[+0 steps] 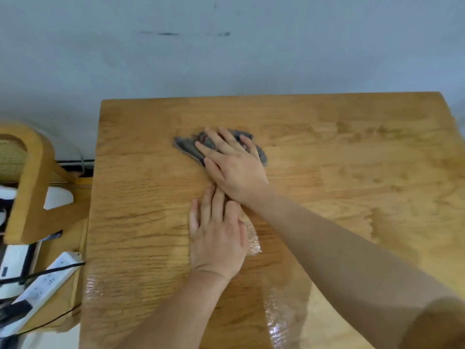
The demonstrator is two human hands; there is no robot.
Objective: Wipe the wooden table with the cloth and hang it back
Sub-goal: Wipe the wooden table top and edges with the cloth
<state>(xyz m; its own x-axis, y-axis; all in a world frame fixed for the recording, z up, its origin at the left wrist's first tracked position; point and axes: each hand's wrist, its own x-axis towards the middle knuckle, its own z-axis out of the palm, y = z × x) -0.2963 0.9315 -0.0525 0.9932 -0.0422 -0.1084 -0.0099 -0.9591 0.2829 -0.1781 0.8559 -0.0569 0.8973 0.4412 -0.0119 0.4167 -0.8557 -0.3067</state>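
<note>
A dark grey cloth (187, 146) lies flat on the wooden table (352, 159), a little behind its middle. My right hand (232, 163) presses down on the cloth with its fingers spread and straight, covering most of it. My left hand (217, 235) rests flat on the bare tabletop just in front of the right hand, fingers straight and pointing away from me. Wet, shiny streaks show on the near part of the table.
A wall (226, 46) runs right behind the table's far edge. A wooden chair (32, 187) stands to the left of the table, and a white power strip (42, 288) with black cables lies beside the table's left edge.
</note>
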